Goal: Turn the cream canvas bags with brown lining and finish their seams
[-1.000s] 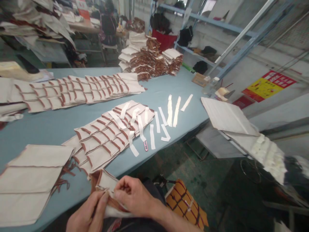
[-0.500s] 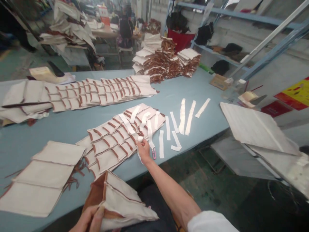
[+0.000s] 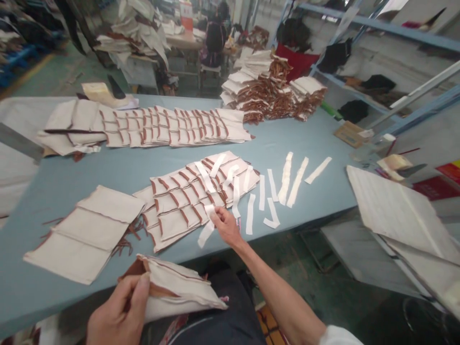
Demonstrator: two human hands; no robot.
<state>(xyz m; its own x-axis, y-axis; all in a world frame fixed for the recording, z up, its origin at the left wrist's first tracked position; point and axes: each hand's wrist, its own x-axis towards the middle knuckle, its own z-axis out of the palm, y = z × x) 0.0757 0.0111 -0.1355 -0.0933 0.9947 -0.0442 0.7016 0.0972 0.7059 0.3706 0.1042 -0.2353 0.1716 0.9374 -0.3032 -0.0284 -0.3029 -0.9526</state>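
Observation:
My left hand (image 3: 120,306) pinches the open edge of a cream fabric pouch (image 3: 179,282) with brown lining, which rests over my lap. My right hand (image 3: 227,225) is closed on a white strip (image 3: 206,233), part of which hangs below the fingers. It hovers at the near edge of a fanned stack of cream pieces with brown trim (image 3: 179,196). Several loose white strips (image 3: 250,214) lie on that stack and on the table to its right. Partly hidden behind my right hand is a small pink tool (image 3: 238,223).
Flat cream panels (image 3: 86,235) lie at the left of the blue table (image 3: 305,139). A long overlapping row of pieces (image 3: 172,127) runs behind, with a tall pile (image 3: 266,86) at the back. A grey board (image 3: 398,211) stands to the right. Another person (image 3: 215,36) is in the background.
My right hand has lifted the white strip, and more of it shows now. My left hand has risen with the pouch, whose opening looks narrower. The camera view has shifted left.

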